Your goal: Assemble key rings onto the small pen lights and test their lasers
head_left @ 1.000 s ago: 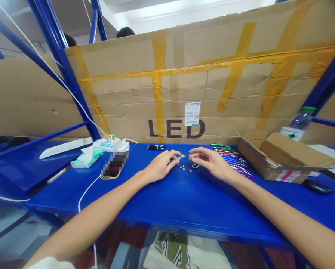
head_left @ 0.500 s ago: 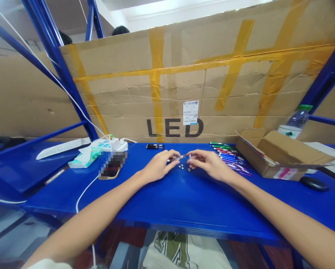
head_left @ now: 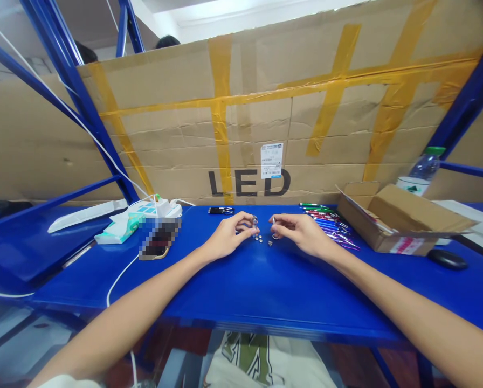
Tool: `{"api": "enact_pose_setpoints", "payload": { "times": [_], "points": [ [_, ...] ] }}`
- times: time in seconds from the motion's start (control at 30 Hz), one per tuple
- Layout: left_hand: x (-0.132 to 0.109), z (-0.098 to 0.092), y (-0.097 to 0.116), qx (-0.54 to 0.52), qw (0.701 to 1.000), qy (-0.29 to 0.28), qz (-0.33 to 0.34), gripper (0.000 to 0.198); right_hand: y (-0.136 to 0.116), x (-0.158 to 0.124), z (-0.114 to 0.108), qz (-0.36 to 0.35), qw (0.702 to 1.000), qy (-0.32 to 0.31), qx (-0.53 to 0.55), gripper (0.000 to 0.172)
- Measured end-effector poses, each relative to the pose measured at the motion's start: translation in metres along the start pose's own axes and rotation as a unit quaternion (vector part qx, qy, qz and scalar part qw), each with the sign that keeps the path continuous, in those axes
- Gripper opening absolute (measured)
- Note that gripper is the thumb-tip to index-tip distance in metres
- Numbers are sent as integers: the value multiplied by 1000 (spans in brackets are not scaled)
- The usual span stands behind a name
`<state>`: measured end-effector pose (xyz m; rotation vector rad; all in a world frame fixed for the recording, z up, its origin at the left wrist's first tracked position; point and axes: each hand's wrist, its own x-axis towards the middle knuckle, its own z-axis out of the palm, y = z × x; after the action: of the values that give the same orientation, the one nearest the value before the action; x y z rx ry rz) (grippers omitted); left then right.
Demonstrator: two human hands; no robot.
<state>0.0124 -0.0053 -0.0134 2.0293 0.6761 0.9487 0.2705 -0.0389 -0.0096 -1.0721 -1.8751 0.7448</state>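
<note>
Near the middle of the blue table, my left hand [head_left: 229,235] is closed on a small clear-and-silver piece [head_left: 255,222], held upright between thumb and fingers. A short gap away, my right hand [head_left: 302,233] pinches a small silvery piece [head_left: 273,221], too small to name exactly. Several small metal pieces [head_left: 260,241] lie on the table just below and between the fingertips. Beyond my right hand, several coloured pens [head_left: 326,223] lie in a row from green through red and blue to purple. Several black pens [head_left: 221,210] lie together behind my left hand.
An opened cardboard box [head_left: 391,237] stands at the right, with a black mouse [head_left: 447,259] and a bottle [head_left: 421,170] by it. At the left are a phone [head_left: 158,242], a tissue pack [head_left: 118,231] and a power strip [head_left: 164,207]. A cardboard wall [head_left: 177,151] closes the back.
My hands have moved slightly apart. The piece in my left hand has turned from lying nearly level to upright. The whole view has shifted a little.
</note>
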Motion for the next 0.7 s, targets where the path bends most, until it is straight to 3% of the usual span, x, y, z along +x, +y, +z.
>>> {"api": "enact_pose_setpoints", "payload": {
  "times": [0.2,0.5,0.7],
  "points": [
    [-3,-2,4,159,986,-12,51,28,4,1,-1,-20,998,-6,-62,39],
    [-5,-4,12,226,969,-49,88,25,-12,-4,4,-86,985,-26,-148,36],
    [-5,-3,11,289,950,-52,101,25,-11,-5,7,-59,987,-29,-146,34]
  ]
}}
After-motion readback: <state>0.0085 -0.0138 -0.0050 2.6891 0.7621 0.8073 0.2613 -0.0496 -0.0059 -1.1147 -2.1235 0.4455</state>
